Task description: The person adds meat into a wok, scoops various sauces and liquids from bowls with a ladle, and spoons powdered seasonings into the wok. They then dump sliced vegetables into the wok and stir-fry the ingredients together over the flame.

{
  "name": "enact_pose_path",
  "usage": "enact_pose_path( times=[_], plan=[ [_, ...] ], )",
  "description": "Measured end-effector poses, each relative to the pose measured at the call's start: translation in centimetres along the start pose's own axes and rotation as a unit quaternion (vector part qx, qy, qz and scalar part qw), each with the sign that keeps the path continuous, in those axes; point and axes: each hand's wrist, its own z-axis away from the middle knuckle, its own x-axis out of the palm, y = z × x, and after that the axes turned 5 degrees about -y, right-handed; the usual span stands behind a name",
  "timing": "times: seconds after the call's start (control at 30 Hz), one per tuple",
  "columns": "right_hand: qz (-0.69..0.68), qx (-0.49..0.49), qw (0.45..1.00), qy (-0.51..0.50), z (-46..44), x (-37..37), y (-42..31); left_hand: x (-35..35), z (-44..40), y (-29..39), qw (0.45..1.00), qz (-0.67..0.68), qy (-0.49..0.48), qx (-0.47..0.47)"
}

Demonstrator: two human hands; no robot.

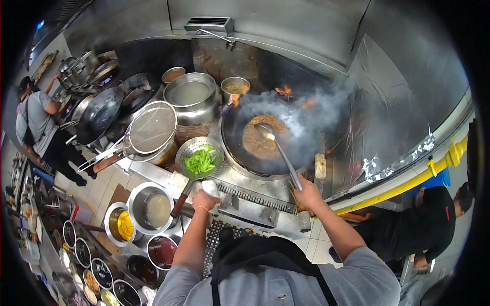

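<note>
My right hand (308, 193) is closed round the handle of a long metal ladle (286, 159). The ladle's bowl rests in brown food (259, 145) inside a large black wok (232, 122), with smoke and small flames around it. My left hand (205, 200) is closed on a white cloth (210, 188) at the near left side of the wok. Beside that hand, a perforated strainer (186, 151) holds green vegetable pieces (200, 160); its wooden handle (179, 204) points toward me.
Round mesh strainers (152, 127) and a steel pot (190, 107) stand left of the wok. Several sauce containers (162, 252) line the lower left. A yellow pipe (398, 181) runs right. One person (38, 122) stands far left, another (418, 222) at right.
</note>
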Motion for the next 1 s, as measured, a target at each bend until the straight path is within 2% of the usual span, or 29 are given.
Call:
enact_pose_path(
  times=[0.03,0.07,0.1,0.17,0.2,0.23,0.27,0.33,0.37,0.4,0.47,0.5,0.57,0.6,0.63,0.67,0.7,0.73,0.8,0.87,0.9,0.93,1.0],
  plan=[
    [-0.024,-0.017,1.000,-0.007,1.1,-1.3,-1.4,-0.1,-1.7,-1.0,0.998,0.003,-0.042,0.046],
    [-0.048,-0.036,0.998,-0.013,1.5,-2.0,-2.4,-0.5,-2.1,-1.8,0.993,0.032,-0.023,0.112],
    [-0.014,-0.038,0.999,0.004,1.9,-1.8,-2.3,-1.1,-2.4,-2.8,0.972,0.143,-0.103,0.153],
    [-0.033,-0.021,0.999,0.008,2.7,-2.4,-3.3,-4.3,0.2,-2.7,0.878,0.366,-0.234,0.202],
    [-0.060,-0.010,0.998,0.006,3.0,-3.0,-4.1,-5.4,1.5,-2.4,0.808,0.474,-0.282,0.207],
    [-0.123,0.029,0.991,-0.037,2.8,-3.6,-5.2,-5.5,1.5,-2.3,0.725,0.574,-0.326,0.194],
    [-0.121,0.037,0.991,-0.036,2.0,-3.6,-5.6,-5.3,1.1,-1.6,0.723,0.573,-0.334,0.192],
    [-0.161,0.052,0.984,-0.050,0.5,-2.4,-5.5,-4.9,0.5,0.7,0.570,0.692,-0.435,0.080],
    [-0.091,0.051,0.994,-0.021,0.0,-1.1,-5.5,-4.8,0.3,2.2,0.567,0.679,-0.455,0.105],
    [-0.091,0.057,0.994,-0.019,0.3,-0.4,-5.5,-4.0,-0.5,3.4,0.553,0.679,-0.473,0.091],
    [-0.079,0.046,0.996,0.000,1.1,0.5,-5.7,-2.3,-3.1,5.1,0.497,0.685,-0.533,-0.019],
    [-0.098,0.051,0.993,-0.031,1.7,0.2,-5.9,-1.6,-3.8,5.9,0.496,0.684,-0.535,-0.016],
    [-0.078,0.037,0.996,-0.032,0.7,0.0,-6.0,-1.1,-3.8,8.1,0.561,0.607,-0.562,-0.029],
    [-0.061,0.024,0.997,-0.037,0.4,0.3,-5.8,-2.7,-1.7,10.7,0.625,0.567,-0.535,-0.043],
    [-0.035,0.032,0.999,0.000,-0.5,1.5,-4.7,-2.9,-1.0,12.8,0.641,0.559,-0.524,-0.047],
    [-0.037,0.034,0.999,-0.001,-0.2,1.8,-5.2,-1.0,-2.1,14.6,0.606,0.572,-0.551,-0.026],
    [-0.010,0.053,0.999,0.001,-0.1,2.1,-5.8,3.2,-4.4,16.3,0.609,0.579,-0.541,-0.028],
    [0.017,0.069,0.997,0.004,0.0,2.2,-6.5,4.0,-5.2,16.4,0.596,0.545,-0.587,-0.055],
    [-0.018,0.047,0.999,-0.019,1.8,-0.1,-8.3,6.1,-4.4,16.8,0.623,0.565,-0.536,-0.072],
    [-0.045,0.034,0.998,-0.033,3.1,-1.5,-7.7,5.5,-2.0,15.9,0.621,0.557,-0.551,-0.042],
    [-0.015,-0.004,1.000,0.003,3.5,-0.8,-6.4,5.4,-0.6,15.0,0.613,0.553,-0.564,-0.019],
    [-0.019,-0.010,1.000,0.004,4.2,-0.8,-6.2,4.6,1.7,13.9,0.628,0.559,-0.541,-0.010],
    [-0.041,0.047,0.996,0.061,5.4,-1.0,-6.0,3.8,5.0,11.7,0.648,0.557,-0.519,-0.003]
  ],
)
